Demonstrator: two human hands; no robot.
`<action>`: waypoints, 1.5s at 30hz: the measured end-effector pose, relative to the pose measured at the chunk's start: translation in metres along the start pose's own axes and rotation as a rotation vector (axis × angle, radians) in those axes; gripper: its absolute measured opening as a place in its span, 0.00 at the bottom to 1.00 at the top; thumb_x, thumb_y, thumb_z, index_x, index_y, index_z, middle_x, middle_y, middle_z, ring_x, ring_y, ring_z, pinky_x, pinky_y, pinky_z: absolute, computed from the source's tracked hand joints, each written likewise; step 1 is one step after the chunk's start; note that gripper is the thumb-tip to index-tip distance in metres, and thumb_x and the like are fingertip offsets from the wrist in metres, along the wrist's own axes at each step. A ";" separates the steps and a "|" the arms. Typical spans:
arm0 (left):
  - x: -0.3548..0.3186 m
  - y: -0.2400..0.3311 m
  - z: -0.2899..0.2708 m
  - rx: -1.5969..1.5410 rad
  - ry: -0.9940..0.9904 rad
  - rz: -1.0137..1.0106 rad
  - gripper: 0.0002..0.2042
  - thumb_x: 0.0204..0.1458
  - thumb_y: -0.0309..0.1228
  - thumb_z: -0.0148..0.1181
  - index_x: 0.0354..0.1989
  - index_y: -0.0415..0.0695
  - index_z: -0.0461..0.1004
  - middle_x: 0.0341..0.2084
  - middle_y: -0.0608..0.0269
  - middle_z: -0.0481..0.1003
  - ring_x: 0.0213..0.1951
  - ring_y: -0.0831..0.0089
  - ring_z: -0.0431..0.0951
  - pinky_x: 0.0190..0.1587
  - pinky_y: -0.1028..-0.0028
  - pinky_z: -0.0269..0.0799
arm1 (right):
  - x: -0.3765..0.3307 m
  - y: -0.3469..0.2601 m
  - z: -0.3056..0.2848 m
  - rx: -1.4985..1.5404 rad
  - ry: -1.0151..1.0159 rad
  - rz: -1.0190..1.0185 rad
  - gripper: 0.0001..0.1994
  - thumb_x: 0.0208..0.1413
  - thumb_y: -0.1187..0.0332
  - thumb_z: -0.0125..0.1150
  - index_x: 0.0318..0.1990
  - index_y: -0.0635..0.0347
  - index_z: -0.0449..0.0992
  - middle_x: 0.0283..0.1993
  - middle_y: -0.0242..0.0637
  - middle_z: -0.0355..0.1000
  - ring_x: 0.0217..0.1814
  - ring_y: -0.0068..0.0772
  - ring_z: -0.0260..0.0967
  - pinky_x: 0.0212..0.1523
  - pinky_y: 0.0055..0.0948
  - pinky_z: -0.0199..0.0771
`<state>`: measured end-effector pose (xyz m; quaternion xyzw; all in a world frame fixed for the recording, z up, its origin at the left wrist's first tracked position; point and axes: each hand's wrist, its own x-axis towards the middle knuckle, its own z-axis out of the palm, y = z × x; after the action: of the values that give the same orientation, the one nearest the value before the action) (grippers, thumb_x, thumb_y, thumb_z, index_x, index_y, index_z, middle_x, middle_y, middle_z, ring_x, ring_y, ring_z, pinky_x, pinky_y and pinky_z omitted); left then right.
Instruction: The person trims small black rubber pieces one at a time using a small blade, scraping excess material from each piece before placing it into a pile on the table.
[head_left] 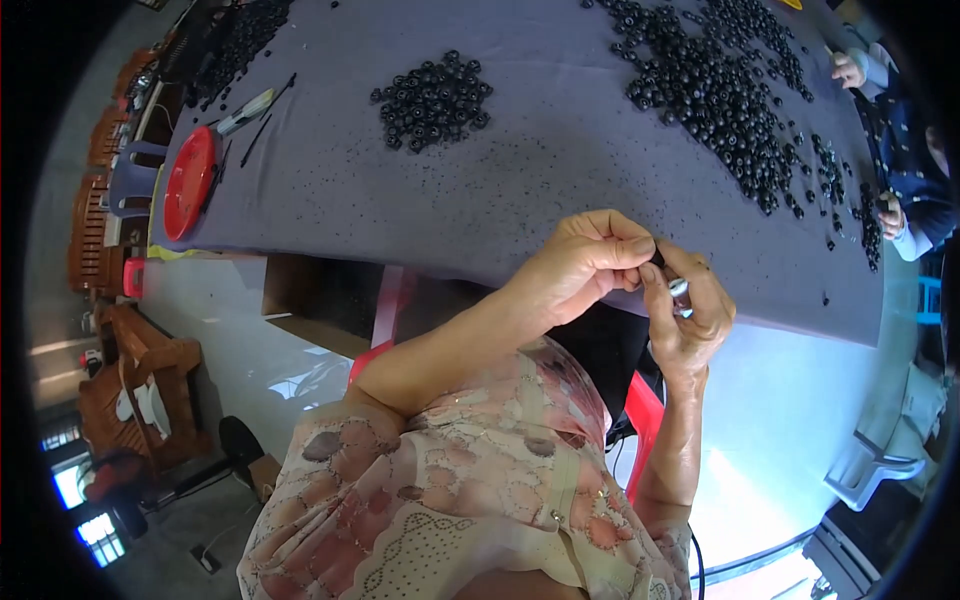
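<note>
My left hand and my right hand meet above the table's near edge, their fingertips almost touching. Between thumbs and fingers they pinch a small black piece, mostly hidden by the fingers. A short whitish, shiny object is tucked in my right hand; its kind cannot be made out. Farther off on the grey-purple tablecloth lies a small pile of black, round, bead-like pieces. A much larger spread of the same pieces covers the right side.
At the table's left edge stands a red plate, beside a light-handled tool and thin dark sticks. Another dark heap lies far left. Dark crumbs dot the cloth. Across the right edge, another person's hands are near the pieces.
</note>
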<state>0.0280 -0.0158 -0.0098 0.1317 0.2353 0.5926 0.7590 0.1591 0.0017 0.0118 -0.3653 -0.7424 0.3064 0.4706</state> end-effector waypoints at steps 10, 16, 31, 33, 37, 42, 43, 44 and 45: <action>0.002 -0.008 0.001 -0.072 0.054 0.051 0.01 0.44 0.22 0.55 0.25 0.38 0.70 0.21 0.61 0.70 0.23 0.77 0.69 0.30 0.78 0.68 | -0.001 0.003 0.001 -0.139 0.061 -0.081 0.08 0.39 0.80 0.58 0.30 0.63 0.72 0.18 0.31 0.65 0.18 0.17 0.57 0.18 0.16 0.55; 0.002 -0.002 -0.002 -0.032 0.025 0.030 0.02 0.44 0.23 0.56 0.25 0.39 0.70 0.20 0.62 0.70 0.23 0.78 0.69 0.30 0.78 0.67 | -0.001 0.003 0.002 0.003 0.073 0.040 0.07 0.39 0.80 0.59 0.27 0.60 0.69 0.20 0.28 0.66 0.20 0.14 0.58 0.18 0.12 0.55; 0.002 -0.002 -0.006 -0.020 0.002 0.080 0.01 0.44 0.22 0.54 0.27 0.39 0.69 0.20 0.64 0.70 0.23 0.78 0.69 0.29 0.79 0.66 | -0.004 0.010 0.007 0.106 0.008 0.041 0.06 0.39 0.77 0.60 0.25 0.59 0.69 0.19 0.25 0.64 0.17 0.10 0.53 0.16 0.12 0.52; 0.000 0.005 -0.004 0.031 -0.007 0.113 0.02 0.45 0.22 0.53 0.28 0.38 0.70 0.21 0.63 0.70 0.23 0.77 0.69 0.30 0.78 0.66 | 0.001 0.001 0.005 0.083 0.001 0.172 0.07 0.38 0.76 0.61 0.24 0.59 0.68 0.19 0.24 0.64 0.17 0.11 0.53 0.16 0.13 0.52; 0.004 0.006 -0.005 0.059 -0.059 0.145 0.05 0.47 0.23 0.51 0.32 0.38 0.71 0.25 0.60 0.72 0.25 0.76 0.71 0.31 0.76 0.67 | 0.008 0.000 -0.014 0.180 -0.105 0.331 0.12 0.42 0.69 0.62 0.31 0.63 0.66 0.21 0.24 0.63 0.23 0.13 0.56 0.22 0.14 0.56; 0.005 0.002 -0.001 0.167 -0.113 0.149 0.06 0.47 0.23 0.52 0.34 0.38 0.71 0.26 0.60 0.73 0.26 0.75 0.71 0.32 0.76 0.68 | 0.004 0.013 -0.016 0.166 -0.079 0.096 0.07 0.50 0.75 0.50 0.35 0.66 0.62 0.23 0.41 0.70 0.27 0.30 0.72 0.24 0.22 0.70; 0.004 0.001 -0.001 0.166 -0.111 0.145 0.06 0.47 0.23 0.52 0.34 0.38 0.71 0.26 0.60 0.73 0.26 0.75 0.71 0.32 0.76 0.68 | 0.004 0.012 -0.017 0.167 -0.079 0.100 0.07 0.50 0.75 0.50 0.35 0.66 0.62 0.23 0.41 0.70 0.27 0.30 0.72 0.24 0.22 0.70; 0.003 0.000 0.000 0.184 -0.096 0.159 0.07 0.47 0.23 0.52 0.34 0.38 0.71 0.26 0.59 0.73 0.26 0.75 0.71 0.32 0.76 0.67 | 0.004 0.009 -0.018 0.176 -0.095 0.136 0.06 0.50 0.75 0.49 0.35 0.66 0.62 0.23 0.41 0.70 0.27 0.31 0.72 0.24 0.22 0.70; 0.002 0.000 0.000 0.202 -0.082 0.172 0.07 0.47 0.23 0.52 0.35 0.38 0.71 0.26 0.59 0.73 0.25 0.75 0.71 0.31 0.76 0.67 | 0.004 0.007 -0.020 0.184 -0.112 0.171 0.05 0.50 0.75 0.49 0.34 0.66 0.63 0.23 0.40 0.70 0.27 0.31 0.72 0.24 0.23 0.70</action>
<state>0.0289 -0.0135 -0.0103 0.2514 0.2502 0.6228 0.6973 0.1777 0.0115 0.0154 -0.3651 -0.7024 0.4319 0.4322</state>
